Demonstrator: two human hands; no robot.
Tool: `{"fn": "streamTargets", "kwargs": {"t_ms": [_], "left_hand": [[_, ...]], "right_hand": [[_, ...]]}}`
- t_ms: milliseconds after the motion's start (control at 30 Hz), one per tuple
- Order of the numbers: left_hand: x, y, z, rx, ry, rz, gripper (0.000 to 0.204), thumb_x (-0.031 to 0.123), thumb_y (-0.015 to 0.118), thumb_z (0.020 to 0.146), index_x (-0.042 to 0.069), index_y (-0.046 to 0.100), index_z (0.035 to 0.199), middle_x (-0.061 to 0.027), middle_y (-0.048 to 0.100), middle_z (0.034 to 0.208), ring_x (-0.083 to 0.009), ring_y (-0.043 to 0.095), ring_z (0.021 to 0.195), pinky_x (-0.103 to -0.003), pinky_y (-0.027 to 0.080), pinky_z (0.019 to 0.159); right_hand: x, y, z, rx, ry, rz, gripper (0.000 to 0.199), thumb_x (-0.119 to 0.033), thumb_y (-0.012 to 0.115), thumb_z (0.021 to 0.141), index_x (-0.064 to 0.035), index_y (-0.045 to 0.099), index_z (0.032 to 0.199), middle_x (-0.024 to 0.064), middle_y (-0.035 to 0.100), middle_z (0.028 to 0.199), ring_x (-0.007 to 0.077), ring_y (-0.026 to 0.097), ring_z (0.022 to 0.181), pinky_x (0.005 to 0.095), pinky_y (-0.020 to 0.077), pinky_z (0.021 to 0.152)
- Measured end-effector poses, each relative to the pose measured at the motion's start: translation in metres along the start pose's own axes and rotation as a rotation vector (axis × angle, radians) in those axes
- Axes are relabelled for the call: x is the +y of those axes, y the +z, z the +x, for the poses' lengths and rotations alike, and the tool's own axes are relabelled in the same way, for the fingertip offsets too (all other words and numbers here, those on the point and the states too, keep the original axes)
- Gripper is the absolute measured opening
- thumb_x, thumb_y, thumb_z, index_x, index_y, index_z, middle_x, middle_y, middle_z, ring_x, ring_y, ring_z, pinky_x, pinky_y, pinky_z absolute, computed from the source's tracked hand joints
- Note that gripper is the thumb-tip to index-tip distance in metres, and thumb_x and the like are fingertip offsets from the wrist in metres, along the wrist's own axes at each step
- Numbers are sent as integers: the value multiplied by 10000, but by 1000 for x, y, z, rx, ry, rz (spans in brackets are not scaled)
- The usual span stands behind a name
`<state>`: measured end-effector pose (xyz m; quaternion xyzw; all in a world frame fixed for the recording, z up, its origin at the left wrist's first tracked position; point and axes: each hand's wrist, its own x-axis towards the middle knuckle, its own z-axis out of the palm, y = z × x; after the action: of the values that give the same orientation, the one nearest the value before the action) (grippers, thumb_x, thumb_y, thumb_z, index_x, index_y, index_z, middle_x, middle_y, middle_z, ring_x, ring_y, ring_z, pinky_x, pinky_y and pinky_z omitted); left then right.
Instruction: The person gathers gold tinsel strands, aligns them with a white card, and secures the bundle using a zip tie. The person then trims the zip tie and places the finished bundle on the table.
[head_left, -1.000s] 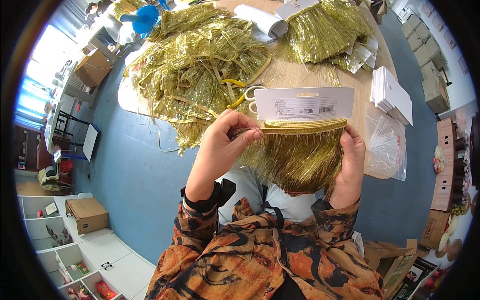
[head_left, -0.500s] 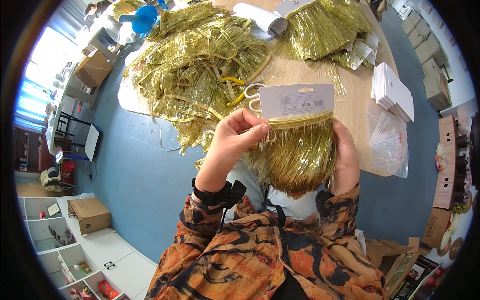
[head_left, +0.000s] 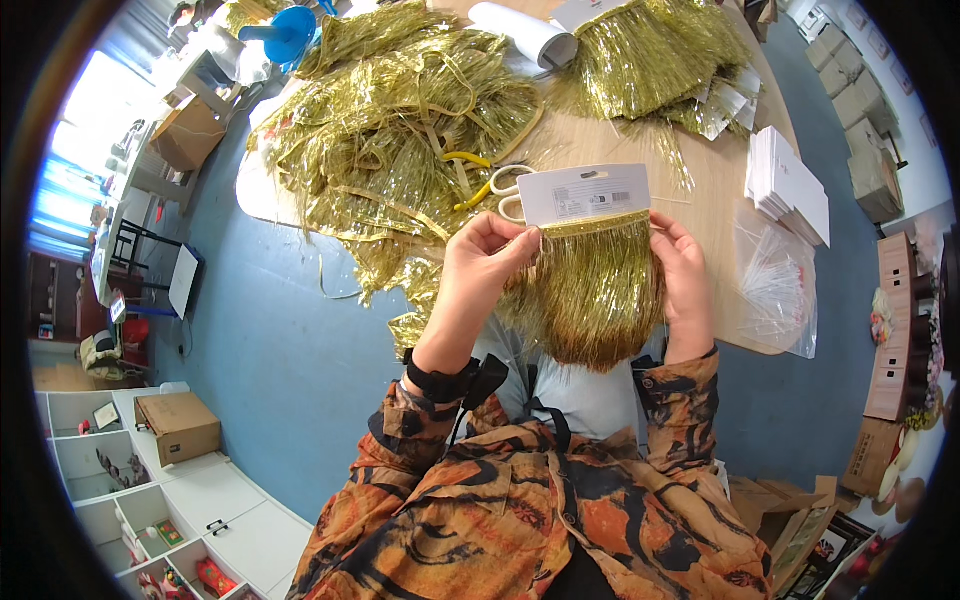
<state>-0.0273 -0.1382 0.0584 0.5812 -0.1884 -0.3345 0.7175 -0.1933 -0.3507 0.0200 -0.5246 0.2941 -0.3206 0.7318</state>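
Note:
A gold tinsel fringe hangs from a white header card over the near table edge, above my lap. At the left end of its gold band, my left hand pinches the fringe where it meets the card. My right hand grips the opposite end with thumb and fingers, near the card's lower corner. Just behind the card lie white-handled scissors, their blades mostly hidden. A yellow-handled tool rests beside them against the loose tinsel.
A large heap of gold tinsel covers the table's left side. Carded fringes lie at the far right beside a white roll. Right of my hands are stacked white cards and a clear bag of white ties. A blue spool stands far left.
The carded fringe has shifted slightly left and away from me. My right hand has moved up to the band's end, fingers now showing. The thin loop by my left fingers no longer shows.

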Motion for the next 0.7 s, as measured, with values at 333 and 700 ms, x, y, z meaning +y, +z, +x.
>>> {"fn": "streamTargets", "kwargs": {"t_ms": [333,700], "left_hand": [[5,16,-10,12,-8,-15,170,117,787,949,26,650,993,3,711,903,-30,617,786,-176,481,691],[26,27,-28,-38,62,-32,136,50,757,949,6,664,1038,-15,728,963,-40,646,851,-191,517,753]], "right_hand": [[-46,74,-50,-127,-781,-804,296,0,741,895,-105,772,1170,59,689,1048,209,678,901,328,559,743],[-65,73,-59,-236,-898,-871,302,4,736,861,-114,746,1138,61,683,1081,277,684,950,384,572,797]]}}
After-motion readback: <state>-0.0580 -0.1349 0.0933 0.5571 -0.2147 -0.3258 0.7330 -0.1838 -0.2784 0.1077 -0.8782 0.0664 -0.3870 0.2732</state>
